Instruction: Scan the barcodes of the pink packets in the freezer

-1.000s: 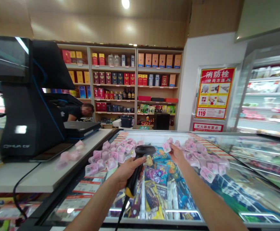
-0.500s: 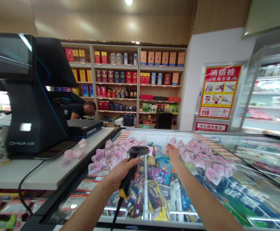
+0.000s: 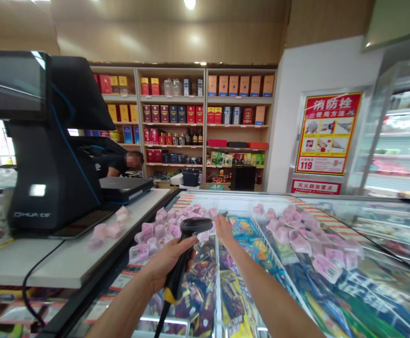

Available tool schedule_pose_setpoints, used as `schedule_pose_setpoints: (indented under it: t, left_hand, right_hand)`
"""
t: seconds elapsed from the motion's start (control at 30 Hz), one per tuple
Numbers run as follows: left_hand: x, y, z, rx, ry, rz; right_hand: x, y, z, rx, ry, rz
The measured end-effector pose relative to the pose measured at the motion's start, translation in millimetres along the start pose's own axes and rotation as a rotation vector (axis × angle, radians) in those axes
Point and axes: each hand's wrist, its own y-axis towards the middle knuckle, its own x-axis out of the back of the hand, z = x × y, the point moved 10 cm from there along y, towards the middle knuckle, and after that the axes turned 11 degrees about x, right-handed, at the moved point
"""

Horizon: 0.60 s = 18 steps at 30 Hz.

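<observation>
My left hand (image 3: 176, 260) is wrapped round a black and yellow handheld barcode scanner (image 3: 181, 263), its head tilted to the right over the freezer. Just below that head is a small pink plastic cup (image 3: 205, 234) with a white barcode label. My right hand (image 3: 223, 229) has its fingers closed at the cup's right edge and appears to pinch it; the fingertips are partly hidden. A pile of similar pink cups (image 3: 159, 231) lies left of the scanner. Another pile (image 3: 298, 227) lies to the right of my right hand.
Beneath the cups, a glass-topped freezer (image 3: 238, 201) holds wrapped ice creams in wire baskets. Left stands a counter (image 3: 58, 267) with a checkout terminal (image 3: 46, 173), a cable and more pink cups (image 3: 108, 230). Behind it a person (image 3: 115, 164) leans down. Boxed goods fill the back shelves.
My right hand has moved left from near the right pile to beside the scanner head. The scanner in my left hand has shifted slightly left and down.
</observation>
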Motion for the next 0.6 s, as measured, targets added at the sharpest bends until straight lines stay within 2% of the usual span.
schedule_pose_setpoints:
  t: [0.1, 0.17, 0.23, 0.3, 0.4, 0.43, 0.5, 0.6]
  left_hand:
    - [-8, 2, -1, -0.007, 0.001, 0.023]
    - [-16, 2, 0, 0.006, -0.001, 0.039]
    - [-24, 2, 2, 0.029, -0.008, 0.054]
    - [-33, 2, 3, 0.048, -0.008, 0.07]
    - [-45, 2, 3, 0.05, 0.008, 0.083]
    - [-49, 3, 3, 0.045, 0.011, 0.087]
    - [-57, 3, 2, 0.031, 0.01, 0.107]
    - [-67, 4, 2, 0.013, 0.003, 0.135]
  right_hand:
    - [-1, -1, 3, -0.003, 0.004, -0.008]
    - [17, -3, 0, 0.02, -0.053, -0.064]
    - [49, -7, -10, 0.048, -0.165, -0.119]
    - [90, -12, -24, 0.043, -0.324, -0.162]
    - [154, -23, -52, -0.072, -0.621, -0.197]
    - [168, -26, -62, -0.122, -0.7, -0.166]
    - [180, -31, -77, -0.178, -0.806, -0.051]
    - [175, -35, -82, -0.121, -0.858, 0.038]
